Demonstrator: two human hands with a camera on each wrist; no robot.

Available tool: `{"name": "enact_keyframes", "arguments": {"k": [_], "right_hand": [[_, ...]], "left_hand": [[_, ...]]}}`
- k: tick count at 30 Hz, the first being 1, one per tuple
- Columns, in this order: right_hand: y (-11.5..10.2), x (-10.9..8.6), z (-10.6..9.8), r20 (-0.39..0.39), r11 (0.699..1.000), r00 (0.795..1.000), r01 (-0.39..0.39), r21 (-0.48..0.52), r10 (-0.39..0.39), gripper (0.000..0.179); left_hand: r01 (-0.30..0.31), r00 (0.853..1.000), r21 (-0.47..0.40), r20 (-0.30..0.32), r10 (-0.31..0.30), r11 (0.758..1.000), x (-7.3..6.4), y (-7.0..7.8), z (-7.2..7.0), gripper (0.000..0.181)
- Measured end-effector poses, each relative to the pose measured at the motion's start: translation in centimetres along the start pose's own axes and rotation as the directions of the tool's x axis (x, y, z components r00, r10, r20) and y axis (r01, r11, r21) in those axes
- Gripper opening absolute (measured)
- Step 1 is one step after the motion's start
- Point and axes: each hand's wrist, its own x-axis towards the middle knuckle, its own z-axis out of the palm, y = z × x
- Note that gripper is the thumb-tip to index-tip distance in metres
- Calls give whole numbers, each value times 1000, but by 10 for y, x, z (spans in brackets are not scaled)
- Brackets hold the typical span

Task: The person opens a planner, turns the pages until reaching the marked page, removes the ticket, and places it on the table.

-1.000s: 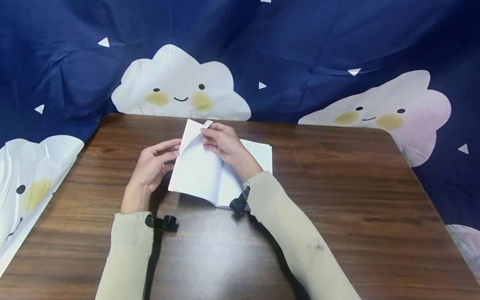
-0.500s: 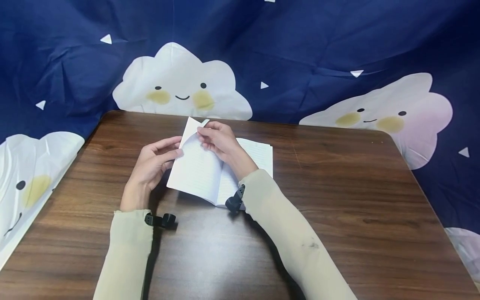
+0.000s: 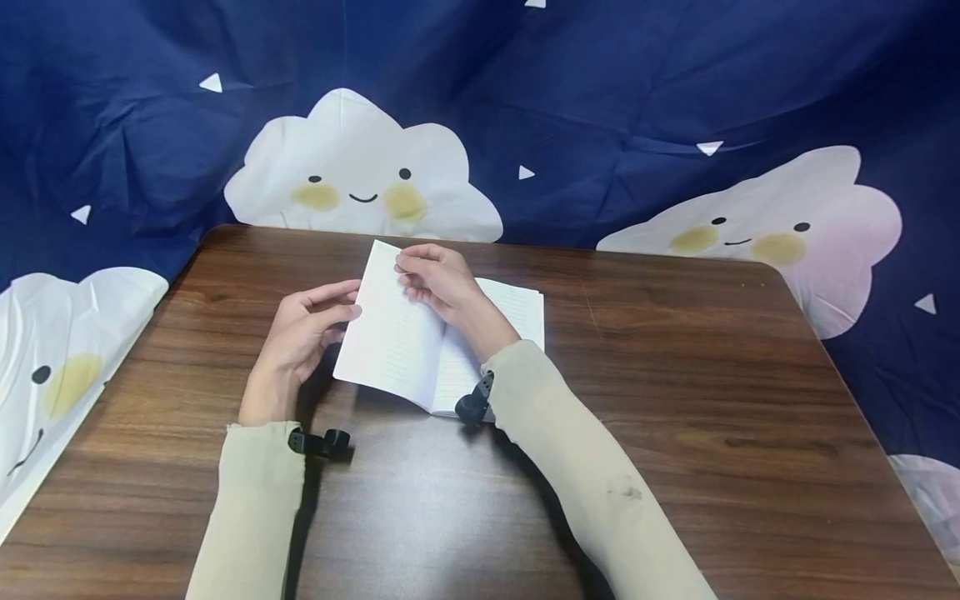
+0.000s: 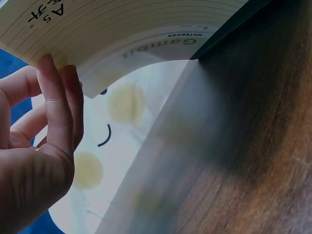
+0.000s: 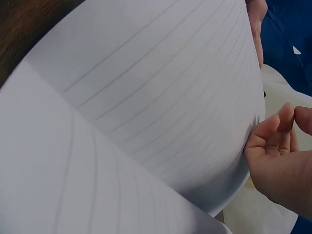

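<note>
An open notebook [image 3: 491, 379] with white lined pages lies on the table, its left leaves [image 3: 390, 342] raised and curving upward. My left hand [image 3: 296, 342] pinches their outer edge between thumb and fingers. In the left wrist view, this hand [image 4: 48, 107] is at the edge of the lifted sheets, whose underside [image 4: 141, 29] bears printed lettering. My right hand [image 3: 442, 287] is at the top of the left page, fingers curled. In the right wrist view, the right hand's [image 5: 278, 156] fingers are bent beside the page [image 5: 185, 92], with no paper visible between thumb and forefinger.
The brown wooden table [image 3: 675, 417] extends well to the right of the notebook and towards me. Behind it hangs a dark blue cloth [image 3: 562, 92] with white smiling clouds. Black camera straps [image 3: 318, 442] circle both wrists over pale sleeves.
The top corner of the left page, bent over under my right fingers before, now lies back flat with the leaf. Both hands have stayed nearly in place.
</note>
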Motion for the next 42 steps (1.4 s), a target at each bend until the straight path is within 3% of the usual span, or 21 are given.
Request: {"name": "enact_keyframes", "arguments": {"k": [15, 23, 33, 42], "right_hand": [[-7, -11, -30, 38, 994, 999, 23, -104, -19, 10], [-22, -22, -53, 75, 986, 995, 69, -149, -58, 15], [-29, -27, -80, 31, 981, 999, 45, -187, -39, 12], [-36, -30, -96, -2, 970, 999, 46, -237, -48, 26]], "left_hand": [[19, 999, -19, 37, -18, 1000, -1, -1, -1, 31], [20, 998, -27, 56, -19, 999, -1, -3, -1, 32], [30, 998, -19, 56, -29, 999, -1, -3, -1, 32], [29, 998, -22, 63, -28, 999, -1, -3, -2, 31]]}}
